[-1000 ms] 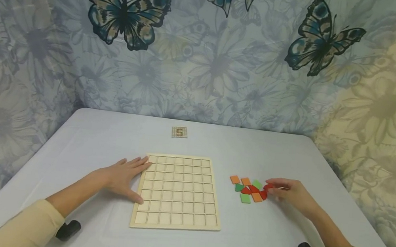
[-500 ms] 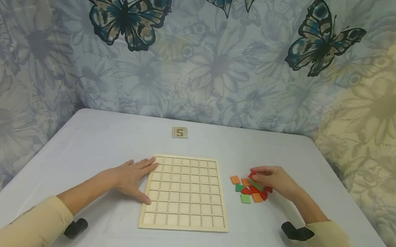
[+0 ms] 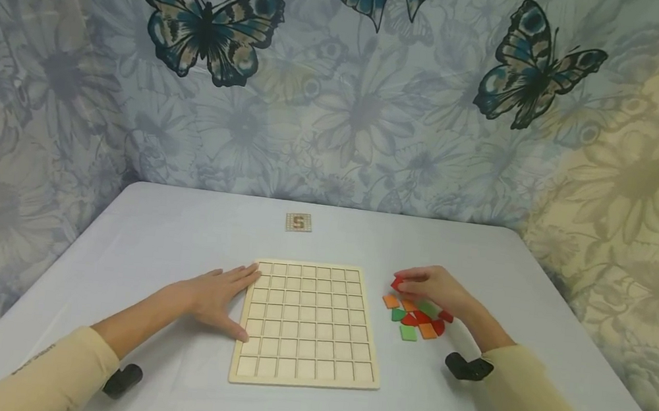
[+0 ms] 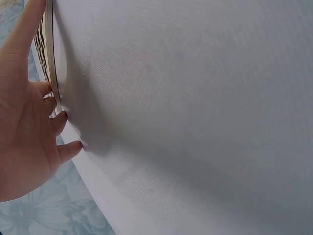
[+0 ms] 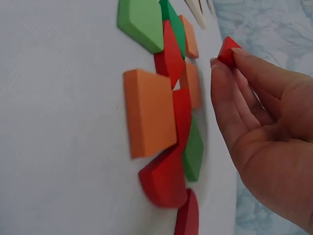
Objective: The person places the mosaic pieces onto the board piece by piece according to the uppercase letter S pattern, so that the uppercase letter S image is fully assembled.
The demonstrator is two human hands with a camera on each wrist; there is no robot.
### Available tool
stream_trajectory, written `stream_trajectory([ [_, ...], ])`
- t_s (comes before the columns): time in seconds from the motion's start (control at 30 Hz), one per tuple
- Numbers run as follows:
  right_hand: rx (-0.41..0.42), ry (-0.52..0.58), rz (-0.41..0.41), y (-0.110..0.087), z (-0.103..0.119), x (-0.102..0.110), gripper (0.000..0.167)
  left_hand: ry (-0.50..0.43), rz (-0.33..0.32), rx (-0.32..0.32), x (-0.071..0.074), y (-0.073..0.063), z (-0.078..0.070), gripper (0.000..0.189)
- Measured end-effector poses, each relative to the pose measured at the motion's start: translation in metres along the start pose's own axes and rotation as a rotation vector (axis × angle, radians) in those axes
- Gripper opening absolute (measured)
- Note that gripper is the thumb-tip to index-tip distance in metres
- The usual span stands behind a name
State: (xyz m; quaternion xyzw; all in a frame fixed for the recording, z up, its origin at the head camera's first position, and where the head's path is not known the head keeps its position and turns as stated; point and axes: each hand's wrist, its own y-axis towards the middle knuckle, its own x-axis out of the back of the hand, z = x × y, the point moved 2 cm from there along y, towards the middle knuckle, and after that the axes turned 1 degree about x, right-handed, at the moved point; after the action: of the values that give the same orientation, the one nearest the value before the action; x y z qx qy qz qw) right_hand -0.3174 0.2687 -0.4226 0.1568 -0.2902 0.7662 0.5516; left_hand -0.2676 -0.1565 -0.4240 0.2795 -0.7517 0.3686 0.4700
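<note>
A pale wooden grid board (image 3: 308, 326) lies on the white table. My left hand (image 3: 216, 300) rests spread along its left edge, fingers and thumb touching the frame; the left wrist view shows the fingertips at the board's side. Between thumb and fingers, my right hand (image 3: 434, 290) pinches a small red piece (image 5: 228, 51), held above the far side of a cluster of coloured pieces. In that cluster are light green squares (image 3: 408, 333), orange squares (image 3: 427, 331), a dark green piece (image 3: 398, 314) and several red pieces (image 5: 164, 178). The right hand partly covers the cluster in the head view.
A small square card (image 3: 299, 222) with an S-like mark lies near the far edge of the table (image 3: 185, 218). Behind the table hangs a butterfly-patterned backdrop (image 3: 361, 122). Dark wrist devices (image 3: 469, 367) sit at both cuffs.
My right hand has lifted the red piece from the cluster's right end and carried it left and away from me. The board and left hand shifted slightly right, then stayed put.
</note>
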Motion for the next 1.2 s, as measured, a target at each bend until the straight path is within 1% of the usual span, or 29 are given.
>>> stream_trajectory([
  [0.17, 0.015, 0.006, 0.018, 0.009, 0.012, -0.006, 0.044, 0.012, 0.003, 0.009, 0.0, 0.0, 0.0, 0.12],
  [0.4, 0.038, 0.027, 0.053, 0.024, 0.026, -0.019, 0.038, 0.0, 0.003, 0.009, 0.002, 0.0, 0.0, 0.119],
  [0.57, 0.084, 0.01, 0.081, 0.029, 0.036, -0.027, 0.036, 0.006, 0.011, 0.015, 0.002, 0.001, -0.002, 0.12],
  [0.67, 0.114, 0.037, 0.117, 0.032, 0.043, -0.033, 0.035, 0.012, 0.014, 0.02, 0.001, 0.002, -0.001, 0.12],
  [0.8, 0.113, 0.089, 0.162, 0.037, 0.052, -0.043, 0.033, 0.015, 0.013, 0.019, 0.001, 0.001, 0.0, 0.12],
  [0.87, 0.107, 0.084, 0.173, 0.04, 0.055, -0.048, 0.032, 0.015, 0.012, 0.018, 0.0, 0.001, 0.001, 0.12],
  [1.1, 0.135, 0.019, 0.224, 0.049, 0.069, -0.061, 0.029, 0.01, 0.009, 0.022, 0.0, 0.0, 0.001, 0.12],
  [1.2, 0.122, 0.003, 0.228, 0.051, 0.074, -0.067, 0.028, 0.012, 0.009, 0.022, 0.0, 0.0, 0.002, 0.12],
])
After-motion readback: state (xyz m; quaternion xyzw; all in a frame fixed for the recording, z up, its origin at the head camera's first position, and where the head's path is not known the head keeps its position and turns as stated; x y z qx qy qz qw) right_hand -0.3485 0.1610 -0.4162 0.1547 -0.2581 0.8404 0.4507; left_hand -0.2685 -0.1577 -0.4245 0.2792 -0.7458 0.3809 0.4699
